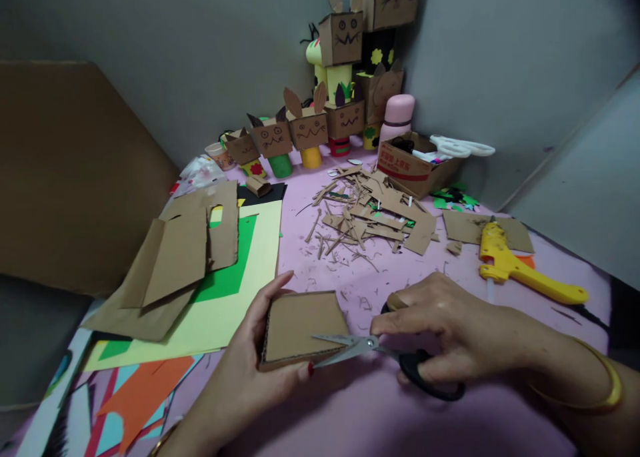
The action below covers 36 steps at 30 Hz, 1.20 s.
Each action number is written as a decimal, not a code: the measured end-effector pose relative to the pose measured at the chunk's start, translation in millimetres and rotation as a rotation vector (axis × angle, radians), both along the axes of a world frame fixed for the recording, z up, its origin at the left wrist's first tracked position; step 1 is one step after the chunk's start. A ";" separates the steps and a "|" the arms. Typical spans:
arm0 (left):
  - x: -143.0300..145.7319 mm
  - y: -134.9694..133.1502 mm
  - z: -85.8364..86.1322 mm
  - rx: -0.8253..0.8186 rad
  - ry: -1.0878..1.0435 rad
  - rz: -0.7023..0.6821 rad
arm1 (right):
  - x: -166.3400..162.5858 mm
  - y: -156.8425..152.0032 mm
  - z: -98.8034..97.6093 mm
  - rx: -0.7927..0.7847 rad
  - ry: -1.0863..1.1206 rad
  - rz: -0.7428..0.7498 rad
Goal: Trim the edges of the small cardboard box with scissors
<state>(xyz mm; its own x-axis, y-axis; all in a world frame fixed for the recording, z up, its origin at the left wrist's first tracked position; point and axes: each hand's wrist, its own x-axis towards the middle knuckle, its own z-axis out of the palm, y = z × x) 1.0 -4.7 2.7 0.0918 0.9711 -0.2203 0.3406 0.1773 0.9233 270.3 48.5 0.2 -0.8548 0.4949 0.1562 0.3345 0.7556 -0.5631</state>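
My left hand (265, 350) grips a small flat cardboard box (303, 323) by its left side and near edge, thumb along the front. In my right hand (440, 330) is a pair of scissors (370, 343) with black handles, fingers through the loops. The blades are parted, one lying over the box's top and the other below its near right edge. Beyond the hands lies a heap of cardboard scraps (375, 210). Right of it rests a yellow glue gun (520, 270) by a cardboard strip (450, 225).
Cardboard sheets (175, 260) lie on yellow and green paper at left, with orange paper scraps (145, 393) nearer. Cardboard animal figures (307, 133) stand along the back. A carton (413, 167) holding white scissors (463, 146) and a pink bottle (397, 117) stand back right.
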 end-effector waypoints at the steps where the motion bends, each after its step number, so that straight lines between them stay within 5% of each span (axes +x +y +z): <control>1: -0.2 0.1 -0.2 -0.001 0.003 -0.003 | 0.3 0.1 -0.5 0.007 0.007 0.002; 36: 1.6 -1.6 1.4 0.035 0.029 -0.003 | -1.0 -0.9 -0.9 0.104 -0.015 0.022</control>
